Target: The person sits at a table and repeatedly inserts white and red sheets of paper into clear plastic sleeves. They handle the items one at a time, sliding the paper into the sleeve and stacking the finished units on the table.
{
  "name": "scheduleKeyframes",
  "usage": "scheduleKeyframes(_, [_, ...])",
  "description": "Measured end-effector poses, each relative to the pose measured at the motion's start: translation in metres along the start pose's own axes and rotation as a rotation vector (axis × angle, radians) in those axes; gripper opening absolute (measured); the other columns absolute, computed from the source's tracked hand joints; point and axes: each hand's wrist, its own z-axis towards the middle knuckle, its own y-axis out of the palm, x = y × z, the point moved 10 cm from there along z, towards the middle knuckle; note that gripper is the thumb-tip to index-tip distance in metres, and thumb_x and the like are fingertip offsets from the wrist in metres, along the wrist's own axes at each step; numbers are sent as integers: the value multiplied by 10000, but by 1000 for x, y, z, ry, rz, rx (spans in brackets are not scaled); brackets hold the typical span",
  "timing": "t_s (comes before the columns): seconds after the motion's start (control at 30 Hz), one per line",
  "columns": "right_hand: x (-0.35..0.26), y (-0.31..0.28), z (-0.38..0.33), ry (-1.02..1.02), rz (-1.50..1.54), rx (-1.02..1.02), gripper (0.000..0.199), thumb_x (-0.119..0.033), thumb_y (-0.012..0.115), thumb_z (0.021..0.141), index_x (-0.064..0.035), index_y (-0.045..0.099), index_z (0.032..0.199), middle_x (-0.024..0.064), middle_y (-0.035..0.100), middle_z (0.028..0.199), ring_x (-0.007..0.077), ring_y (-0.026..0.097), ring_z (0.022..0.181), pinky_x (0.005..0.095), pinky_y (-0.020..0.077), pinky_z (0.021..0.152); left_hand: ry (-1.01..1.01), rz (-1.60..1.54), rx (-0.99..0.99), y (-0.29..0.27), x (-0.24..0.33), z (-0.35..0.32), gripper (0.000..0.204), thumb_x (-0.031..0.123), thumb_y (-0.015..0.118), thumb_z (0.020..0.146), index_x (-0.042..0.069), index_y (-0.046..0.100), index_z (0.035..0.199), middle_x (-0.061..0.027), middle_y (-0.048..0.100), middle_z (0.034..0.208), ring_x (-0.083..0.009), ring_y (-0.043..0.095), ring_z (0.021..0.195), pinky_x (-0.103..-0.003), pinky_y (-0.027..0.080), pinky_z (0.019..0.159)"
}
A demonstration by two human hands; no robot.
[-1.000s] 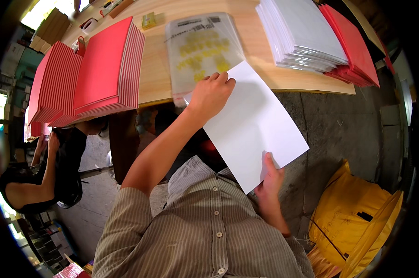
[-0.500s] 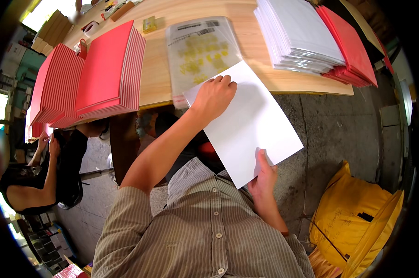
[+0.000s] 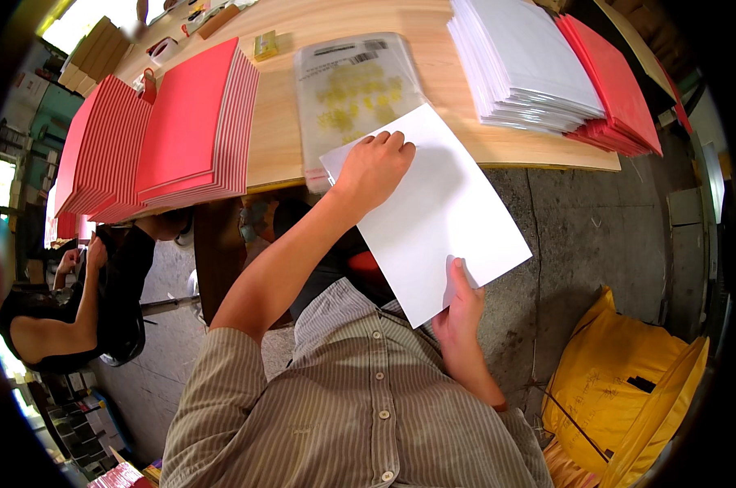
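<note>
A flat white rectangular piece (image 3: 453, 203), like a thin board or booklet, lies slanted between my hands, its far end over the table's front edge. My right hand (image 3: 462, 313) holds its near right corner, thumb on top and fingers underneath. Across the far end lies my left hand (image 3: 378, 167), closed with curled fingers against the white surface; its fingertips are hidden, so what they pinch cannot be told. A bit of clear film shows at the far left corner. Just beyond lies a stack of clear plastic bags (image 3: 323, 69) with a printed label.
Two stacks of red-covered books (image 3: 185, 122) stand at the left. White packets (image 3: 535, 61) and red ones (image 3: 612, 89) are piled at the right of the wooden table (image 3: 274, 138). A yellow sack (image 3: 612, 374) stands at lower right. Another person's arm (image 3: 83, 309) shows at left.
My hands and the white piece hold almost the same pose. The view has shifted slightly, and the other person's hands at the left have moved a little.
</note>
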Motion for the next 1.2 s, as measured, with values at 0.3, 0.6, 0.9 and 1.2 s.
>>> scheduleKeyframes(0.3, [2,-3,3,-7,15,28,386,-148,633,984,71,524,1283,157,635,1167,264,672,1035,394,588,849,9,-39,18,1,3,-3,215,-1,629,782,50,687,983,-62,583,859,-225,623,850,-351,542,759])
scheduleKeyframes(0.6, [4,-2,4,10,18,-36,403,-156,617,1001,48,483,1321,147,606,1203,245,651,1077,382,577,863,24,-24,39,1,2,-7,218,9,624,785,52,691,988,-54,590,840,-224,623,826,-348,546,762])
scheduleKeyframes(0.9, [1,-5,5,-3,25,15,397,-159,630,988,47,510,1306,144,625,1196,249,659,1059,387,574,872,-59,-245,185,-35,-15,-10,234,2,648,820,35,689,1048,-102,646,986,-266,620,930,-350,528,821])
scheduleKeyframes(1.2, [-8,7,3,110,136,-19,382,-133,580,1003,51,495,1327,141,612,1218,255,636,1105,393,557,926,-821,-1300,581,-24,-68,-168,453,-37,613,936,1,461,1361,-107,572,1289,-195,587,1146,-325,498,958])
